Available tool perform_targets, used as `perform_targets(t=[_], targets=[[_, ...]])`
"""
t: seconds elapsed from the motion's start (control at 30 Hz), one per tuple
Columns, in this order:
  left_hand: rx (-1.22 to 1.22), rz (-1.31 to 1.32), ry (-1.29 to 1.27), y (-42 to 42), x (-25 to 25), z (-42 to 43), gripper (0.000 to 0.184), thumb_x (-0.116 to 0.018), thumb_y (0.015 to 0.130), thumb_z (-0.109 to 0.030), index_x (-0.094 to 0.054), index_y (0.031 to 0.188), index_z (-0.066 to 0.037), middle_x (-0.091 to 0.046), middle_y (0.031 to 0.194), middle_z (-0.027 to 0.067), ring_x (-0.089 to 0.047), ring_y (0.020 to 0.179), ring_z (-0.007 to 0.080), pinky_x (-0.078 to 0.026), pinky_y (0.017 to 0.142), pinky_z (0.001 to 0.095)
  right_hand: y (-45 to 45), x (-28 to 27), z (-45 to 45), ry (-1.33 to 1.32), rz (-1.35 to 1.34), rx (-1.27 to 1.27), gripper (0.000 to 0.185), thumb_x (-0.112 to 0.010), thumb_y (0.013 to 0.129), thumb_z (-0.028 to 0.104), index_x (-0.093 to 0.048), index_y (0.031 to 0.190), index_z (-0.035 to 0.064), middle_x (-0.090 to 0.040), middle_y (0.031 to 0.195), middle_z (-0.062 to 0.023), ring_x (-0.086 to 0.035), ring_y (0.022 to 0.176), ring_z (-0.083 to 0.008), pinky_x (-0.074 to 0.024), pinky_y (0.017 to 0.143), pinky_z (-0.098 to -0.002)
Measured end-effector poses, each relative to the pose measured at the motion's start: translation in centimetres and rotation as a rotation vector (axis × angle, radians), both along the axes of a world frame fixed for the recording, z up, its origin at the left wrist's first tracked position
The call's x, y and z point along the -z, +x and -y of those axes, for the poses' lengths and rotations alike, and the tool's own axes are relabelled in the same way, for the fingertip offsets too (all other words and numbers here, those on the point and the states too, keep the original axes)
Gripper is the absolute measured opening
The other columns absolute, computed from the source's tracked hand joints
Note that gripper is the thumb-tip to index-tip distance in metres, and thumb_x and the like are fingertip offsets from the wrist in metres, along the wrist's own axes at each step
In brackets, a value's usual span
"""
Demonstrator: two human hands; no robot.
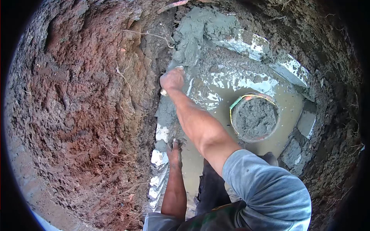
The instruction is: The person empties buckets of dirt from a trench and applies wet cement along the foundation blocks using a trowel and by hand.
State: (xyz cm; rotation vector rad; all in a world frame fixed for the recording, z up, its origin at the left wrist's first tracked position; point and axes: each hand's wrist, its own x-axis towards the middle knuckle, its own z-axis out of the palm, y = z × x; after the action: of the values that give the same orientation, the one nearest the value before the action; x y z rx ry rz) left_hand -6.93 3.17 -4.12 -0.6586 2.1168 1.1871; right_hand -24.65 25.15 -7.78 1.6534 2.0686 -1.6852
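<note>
The right hand [172, 79] is curled into a tight fist at the far stretch of a low block wall, against the grey wet mortar [168, 109] spread along its top; a small pale end [163, 92] shows at the lower edge of the fist, but I cannot tell what it belongs to or whether the fingers have hold of a tool. The left hand [175, 154] is nearer the body, its fingers straight and slightly parted at the side of the same wall, just beside a white-faced block [162, 133]; whether anything lies under its palm is hidden. Thicker mortar [190, 42] is heaped beyond the right hand, where the wall meets the far side of the pit. To the right of the outstretched arm, a round tub [251, 139] filled with more mortar stands in muddy water [291, 102], a yellow and green band around part of its rim. Angled blocks [288, 69] line the far right side. A rough reddish earth bank [88, 84] rises to the left of the wall, with thin roots [150, 34] poking out.
</note>
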Motion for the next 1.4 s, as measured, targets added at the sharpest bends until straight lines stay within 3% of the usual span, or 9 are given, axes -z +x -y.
perform_targets(t=[0.07, 0.2, 0.43, 0.6, 0.73, 0.87, 0.93, 1.1, 1.4], targets=[[-0.016, 0.018, 0.02, 0.9, 1.2, 3.0, 0.045, -0.052, 0.092, -0.029, -0.042, 0.127, -0.003, -0.056, 0.1, 0.0073, -0.056, 0.088, 0.0178, -0.043, 0.075, 0.0319, 0.5, -0.3, -0.6, -0.079, -0.033, -0.006, 0.071, -0.049, 0.077, 0.016, -0.02, 0.131, -0.0193, -0.037, 0.129, -0.0355, -0.048, 0.114, -0.0401, -0.0416, 0.096, -0.0377], [-0.079, 0.082, -0.035, 3.0, 2.0, 3.6, 0.041, -0.054, 0.091, -0.028, -0.046, 0.123, -0.004, -0.057, 0.093, 0.0037, -0.055, 0.082, 0.0134, -0.04, 0.065, 0.0264, 0.3, 0.2, 0.8, -0.008, 0.008, 0.038, 0.069, -0.049, 0.076, 0.016, -0.023, 0.128, -0.0214, -0.042, 0.123, -0.0354, -0.048, 0.114, -0.0394, -0.0433, 0.093, -0.038], [0.014, 0.028, 0.298, 5.9, 3.1, -1.3, 0.048, -0.057, 0.089, -0.03, -0.044, 0.125, -0.001, -0.057, 0.103, 0.0065, -0.056, 0.088, 0.0155, -0.043, 0.071, 0.0278, 0.3, -1.1, 0.9, 0.05, -0.06, 0.006, 0.063, -0.047, 0.078, 0.015, -0.027, 0.125, -0.022, -0.043, 0.122, -0.0375, -0.048, 0.114, -0.0425, -0.0405, 0.097, -0.0391], [0.082, 0.115, 0.194, 4.4, 2.8, -3.2, 0.047, -0.057, 0.089, -0.028, -0.045, 0.125, 0.001, -0.056, 0.107, 0.0094, -0.057, 0.093, 0.0188, -0.043, 0.077, 0.0289, 3.0, -1.4, -1.4, 0.117, -0.196, -0.031, 0.059, -0.05, 0.082, 0.02, -0.033, 0.121, -0.0204, -0.048, 0.116, -0.0359, -0.05, 0.112, -0.0409, -0.0384, 0.098, -0.0415], [0.033, 0.163, 0.137, 4.2, 3.4, -1.3, 0.046, -0.055, 0.09, -0.024, -0.042, 0.129, -0.003, -0.058, 0.103, 0.0066, -0.056, 0.089, 0.0141, -0.042, 0.074, 0.0271, 10.5, -1.4, -3.7, -0.027, -0.459, 0.098, 0.043, -0.056, 0.085, 0.017, -0.045, 0.125, 0.0055, -0.06, 0.095, -0.0172, -0.06, 0.086, -0.0292, -0.0479, 0.076, -0.039], [0.012, 0.166, 0.129, 4.6, 4.5, 1.1, 0.045, -0.055, 0.09, -0.024, -0.044, 0.126, 0.001, -0.056, 0.107, 0.0099, -0.057, 0.094, 0.0199, -0.043, 0.082, 0.0306, 15.9, -0.3, -5.0, -0.572, -0.352, 0.342, 0.029, -0.051, 0.091, 0.027, -0.052, 0.107, 0.0027, -0.056, 0.078, -0.0092, -0.058, 0.066, -0.0175, -0.049, 0.053, -0.0315], [0.025, 0.163, 0.138, 4.8, 5.2, 1.4, 0.044, -0.055, 0.09, -0.023, -0.045, 0.125, 0.0, -0.056, 0.105, 0.0087, -0.057, 0.092, 0.0189, -0.043, 0.082, 0.0305, 14.6, -0.1, -3.9, -0.534, -0.386, 0.352, 0.027, -0.048, 0.092, 0.028, -0.053, 0.096, 0.0016, -0.054, 0.068, -0.0072, -0.055, 0.055, -0.0152, -0.0461, 0.045, -0.0305], [0.039, 0.156, 0.118, 4.2, 4.8, -0.4, 0.04, -0.054, 0.09, -0.024, -0.045, 0.124, -0.005, -0.059, 0.099, 0.0048, -0.057, 0.085, 0.0127, -0.041, 0.068, 0.0255, 5.5, 0.9, -2.4, -0.074, 0.005, -0.114, 0.036, -0.044, 0.089, 0.029, -0.056, 0.1, -0.0024, -0.061, 0.095, -0.0284, -0.058, 0.095, -0.0439, -0.0452, 0.085, -0.0487], [0.148, 0.139, 0.193, 2.2, 4.5, -3.9, 0.044, -0.054, 0.091, -0.03, -0.045, 0.126, -0.006, -0.059, 0.107, 0.0083, -0.057, 0.094, 0.016, -0.042, 0.079, 0.0323, 8.4, 0.6, -4.3, -0.025, 0.121, -0.25, 0.042, -0.045, 0.089, 0.031, -0.048, 0.111, -0.0044, -0.058, 0.101, -0.0316, -0.056, 0.1, -0.0437, -0.0444, 0.088, -0.0482]])
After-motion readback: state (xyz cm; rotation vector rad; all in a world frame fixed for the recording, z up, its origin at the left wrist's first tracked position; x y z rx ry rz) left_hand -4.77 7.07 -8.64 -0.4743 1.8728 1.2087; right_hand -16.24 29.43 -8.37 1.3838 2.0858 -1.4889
